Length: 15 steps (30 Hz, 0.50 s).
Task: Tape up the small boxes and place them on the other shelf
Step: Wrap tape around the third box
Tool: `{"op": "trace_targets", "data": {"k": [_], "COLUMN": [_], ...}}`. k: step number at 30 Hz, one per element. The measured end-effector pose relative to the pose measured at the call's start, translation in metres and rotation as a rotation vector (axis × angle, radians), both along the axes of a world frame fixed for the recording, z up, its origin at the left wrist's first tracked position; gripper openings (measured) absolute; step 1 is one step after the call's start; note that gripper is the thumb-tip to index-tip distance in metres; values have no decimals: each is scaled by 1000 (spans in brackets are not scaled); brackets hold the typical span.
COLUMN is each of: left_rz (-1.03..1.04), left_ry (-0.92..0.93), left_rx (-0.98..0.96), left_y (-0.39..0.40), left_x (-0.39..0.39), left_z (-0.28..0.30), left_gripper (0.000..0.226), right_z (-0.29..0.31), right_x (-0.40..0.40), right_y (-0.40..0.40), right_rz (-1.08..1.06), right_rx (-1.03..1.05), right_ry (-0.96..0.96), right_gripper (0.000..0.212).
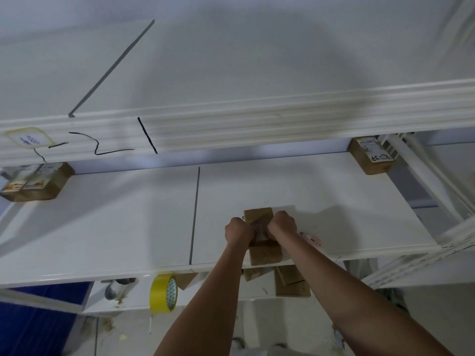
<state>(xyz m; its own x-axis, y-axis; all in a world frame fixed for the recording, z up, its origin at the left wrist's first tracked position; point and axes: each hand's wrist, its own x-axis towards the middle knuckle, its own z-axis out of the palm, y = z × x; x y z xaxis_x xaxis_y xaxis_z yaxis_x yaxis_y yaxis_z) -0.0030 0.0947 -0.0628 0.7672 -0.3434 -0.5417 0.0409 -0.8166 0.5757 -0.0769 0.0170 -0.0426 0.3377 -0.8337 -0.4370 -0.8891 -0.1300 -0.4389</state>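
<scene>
A small brown cardboard box lies on the white middle shelf, near its front edge. My left hand grips the box's left side with curled fingers. My right hand grips its right side the same way. Between the two hands a strip of clear tape shows across the box's top. A roll of yellow tape stands on edge on the lower shelf, left of my left forearm.
Taped brown boxes sit at the shelf's back corners: one at the left, one at the right. An upper shelf rail overhangs the back. More cardboard boxes lie on the lower shelf. A white upright stands right.
</scene>
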Motion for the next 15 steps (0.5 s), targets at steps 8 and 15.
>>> {"op": "trace_targets", "data": {"k": [8,15], "left_rz": [-97,-57], "left_ry": [83,-20], "left_rx": [74,27], "left_y": [-5,-4], "left_x": [5,3], "left_z": [5,-4], "left_gripper": [11,13], "right_z": [-5,-17], "right_x": [2,1], "right_y": [-9,-13], "right_rz": [17,23], "right_rx": [112,95], "right_ry": [65,63], "right_gripper": [24,22]}}
